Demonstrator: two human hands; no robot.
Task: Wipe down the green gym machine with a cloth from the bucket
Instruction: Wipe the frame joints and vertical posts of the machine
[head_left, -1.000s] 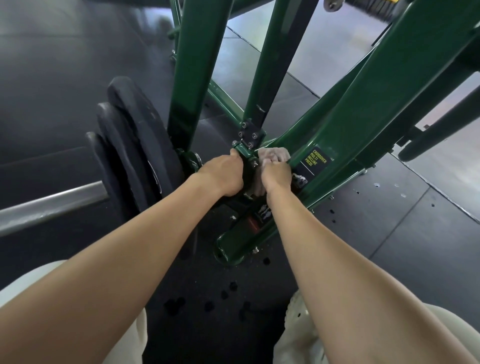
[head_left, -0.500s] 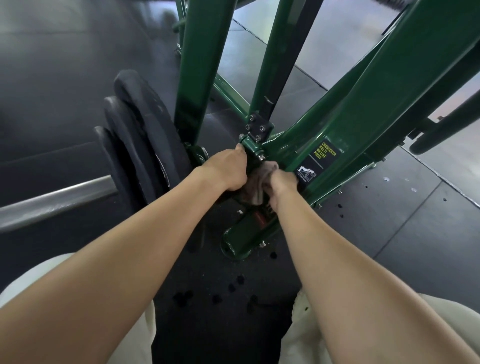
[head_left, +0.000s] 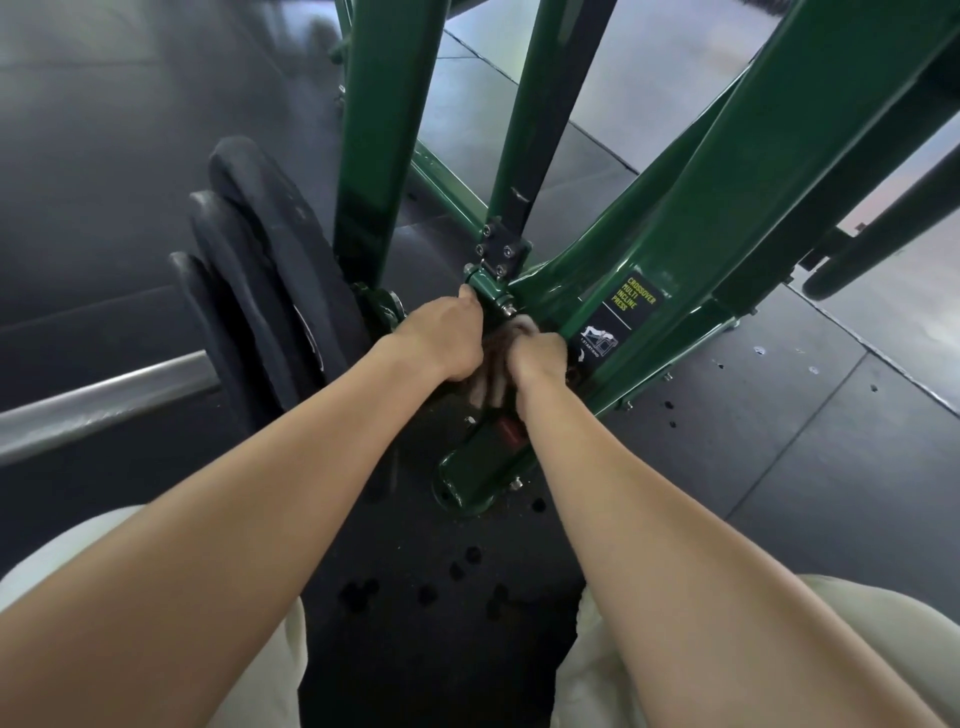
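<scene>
The green gym machine (head_left: 727, 218) fills the upper half of the view, its painted tubes running down to a joint just above centre. The left hand (head_left: 447, 338) is closed round the low tube at that joint, thumb up against the bolted black bracket (head_left: 501, 249) at its 12 o'clock. Just beside it, at its 3 o'clock, the right hand (head_left: 537, 353) has its fingers curled on the cloth (head_left: 522, 326), pressing it against the frame. A pale fold shows above the knuckles, and the rest hangs blurred between the two wrists.

At the right hand's 2 o'clock a black label (head_left: 631, 304) on the slanted tube reads "CROSSOVER MULTI INCLINE PRESS". Three black weight plates (head_left: 260, 275) stand on edge at 9 o'clock of the hands, with a steel bar (head_left: 104, 402) leading off to the left edge. Dark wet spots (head_left: 363, 592) dot the black rubber floor (head_left: 779, 447) at 6 o'clock.
</scene>
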